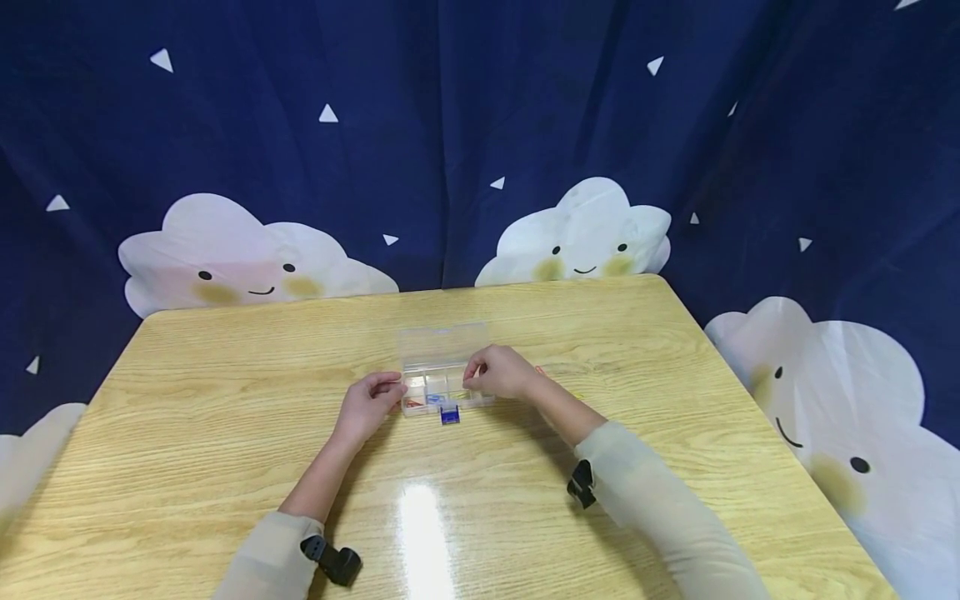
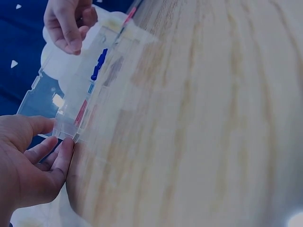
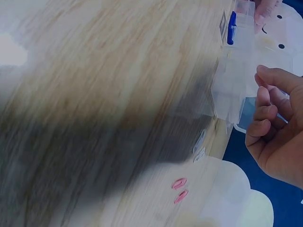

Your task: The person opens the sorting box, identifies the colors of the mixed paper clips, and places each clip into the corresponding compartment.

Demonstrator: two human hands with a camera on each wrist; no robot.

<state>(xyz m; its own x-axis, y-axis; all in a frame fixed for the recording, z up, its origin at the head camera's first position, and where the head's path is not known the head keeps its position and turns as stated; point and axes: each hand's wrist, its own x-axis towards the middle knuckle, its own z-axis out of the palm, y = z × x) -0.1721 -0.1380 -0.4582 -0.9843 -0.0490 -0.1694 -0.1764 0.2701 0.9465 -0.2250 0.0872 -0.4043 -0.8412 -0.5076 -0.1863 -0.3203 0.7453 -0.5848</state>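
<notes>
A clear plastic compartment box stands on the table with its transparent lid raised at the back and a blue latch at the front. Red paper clips lie in its left compartment, blue paper clips beside them, something yellow further right. My left hand holds the box's left end between thumb and fingers. Over the right compartments hovers my right hand, fingers loosely bent and thumb near the index finger. No clip shows between those fingertips in the right wrist view.
Right of the box, red paper clips and pale ones lie on the wooden table, partly behind the right forearm in the head view. A dark blue curtain with clouds hangs behind the table.
</notes>
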